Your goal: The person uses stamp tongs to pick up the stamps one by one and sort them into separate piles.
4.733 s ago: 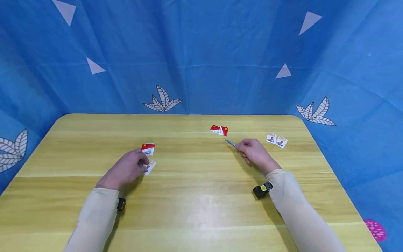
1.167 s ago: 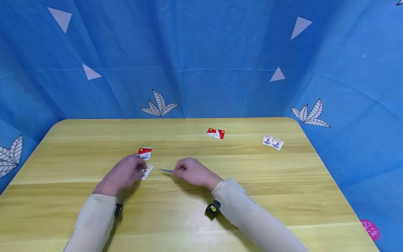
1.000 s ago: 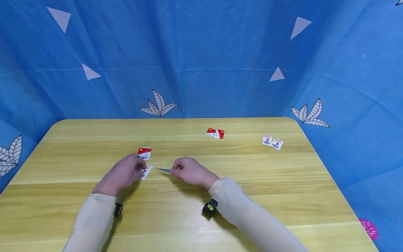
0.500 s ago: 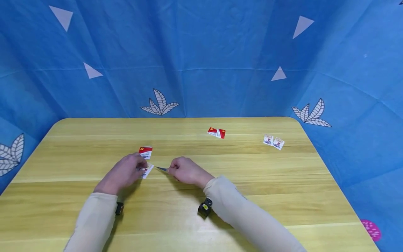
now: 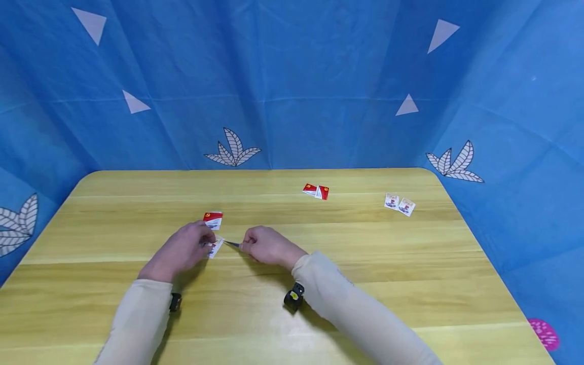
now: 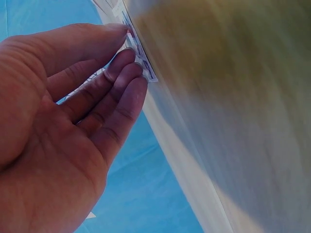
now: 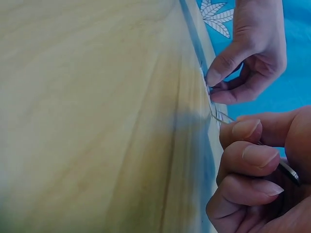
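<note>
The fingertips of my left hand (image 5: 184, 248) rest on a small pale stamp (image 5: 216, 249) with a printed picture, at the left of the wooden table. In the left wrist view, a gap shows between thumb and fingers, and they partly cover the stamp (image 6: 151, 73). My right hand (image 5: 266, 247) pinches thin metal tweezers (image 5: 231, 244). The tweezers' tips reach the stamp's right edge; I cannot tell whether they grip it. In the right wrist view, the prongs (image 7: 221, 116) point towards my left hand. A red and white stamp (image 5: 213, 219) lies just beyond the left hand.
Two red and white stamps (image 5: 316, 191) lie side by side at the back of the table (image 5: 347, 284). Farther right are two pale picture stamps (image 5: 399, 204). A blue patterned cloth (image 5: 292, 86) hangs behind the table.
My right hand has carried the tweezers from near the back stamps leftwards to the pale stamp, inching closer over the last second. The left hand has stayed on the stamp.
</note>
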`<move>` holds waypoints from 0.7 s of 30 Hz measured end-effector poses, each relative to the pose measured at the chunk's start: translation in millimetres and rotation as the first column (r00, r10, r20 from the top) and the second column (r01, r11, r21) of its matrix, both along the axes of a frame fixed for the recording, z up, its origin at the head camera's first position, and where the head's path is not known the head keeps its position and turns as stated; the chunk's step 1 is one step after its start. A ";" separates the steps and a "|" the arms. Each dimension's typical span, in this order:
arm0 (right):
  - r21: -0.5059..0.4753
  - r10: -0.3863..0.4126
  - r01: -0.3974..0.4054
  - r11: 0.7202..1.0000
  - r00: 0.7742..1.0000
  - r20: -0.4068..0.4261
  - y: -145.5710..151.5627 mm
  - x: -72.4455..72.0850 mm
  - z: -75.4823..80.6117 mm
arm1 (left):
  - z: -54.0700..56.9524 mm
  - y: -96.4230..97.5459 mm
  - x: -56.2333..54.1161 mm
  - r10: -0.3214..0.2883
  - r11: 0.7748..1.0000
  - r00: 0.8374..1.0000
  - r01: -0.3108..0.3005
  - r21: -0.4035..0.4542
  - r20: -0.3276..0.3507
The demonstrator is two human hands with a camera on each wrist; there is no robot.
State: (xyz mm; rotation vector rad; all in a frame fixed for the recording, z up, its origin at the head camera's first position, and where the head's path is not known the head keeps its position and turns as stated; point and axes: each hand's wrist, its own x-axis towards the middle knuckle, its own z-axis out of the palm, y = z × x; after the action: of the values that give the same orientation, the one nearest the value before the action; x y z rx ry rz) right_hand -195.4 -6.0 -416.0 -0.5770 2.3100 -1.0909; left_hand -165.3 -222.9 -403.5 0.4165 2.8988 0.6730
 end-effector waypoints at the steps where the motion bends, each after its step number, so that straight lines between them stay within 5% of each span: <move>1: 0.003 0.004 -0.004 1.000 1.000 -0.005 -0.3 -0.3 0.9 | 0.3 0.0 0.0 -0.003 1.000 1.000 0.003 0.002 -0.005; 12: 0.048 0.028 -0.023 0.999 0.994 -0.109 -1.7 -4.7 0.2 | 1.3 -1.1 1.0 -0.032 0.999 0.999 0.033 0.019 -0.036; 21: 0.007 0.007 -0.006 1.000 0.999 -0.045 0.0 -4.6 -2.5 | 0.7 -0.4 0.6 -0.028 1.000 1.000 0.028 0.013 -0.014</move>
State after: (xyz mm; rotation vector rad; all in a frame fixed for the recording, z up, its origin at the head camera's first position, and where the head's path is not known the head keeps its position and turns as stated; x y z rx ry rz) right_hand -200.0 -6.0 -418.5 -0.6118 2.3479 -1.0768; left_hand -164.7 -223.4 -402.8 0.4639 2.8976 0.6878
